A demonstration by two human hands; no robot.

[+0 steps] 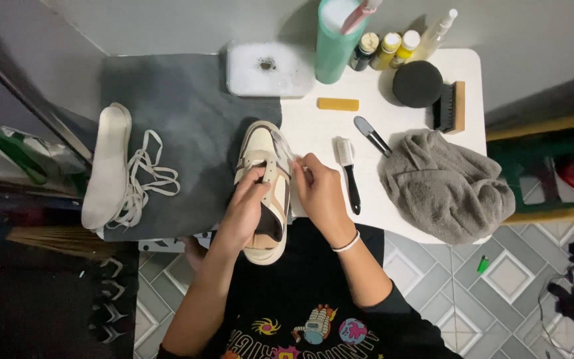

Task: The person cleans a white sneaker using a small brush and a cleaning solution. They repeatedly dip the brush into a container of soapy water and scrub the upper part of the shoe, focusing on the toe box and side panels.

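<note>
A cream and tan sneaker (258, 143) lies toe-away on the table's front edge, half on a dark grey mat (187, 113). My left hand (244, 209) grips the shoe's tongue and upper from the near side. My right hand (319, 193) pinches a white shoelace (286, 154) at the shoe's right eyelets. A white insole (106, 166) and a heap of loose white laces (146, 178) lie on the mat's left part.
On the white table (313, 126) lie a small black-handled brush (348, 169), a second small brush (371, 134), a yellow bar (338, 104), a grey towel (443, 183), a wooden brush (452, 106), a black sponge (417, 83), a soapy tray (268, 68), a teal cup (335, 43) and small bottles (386, 50).
</note>
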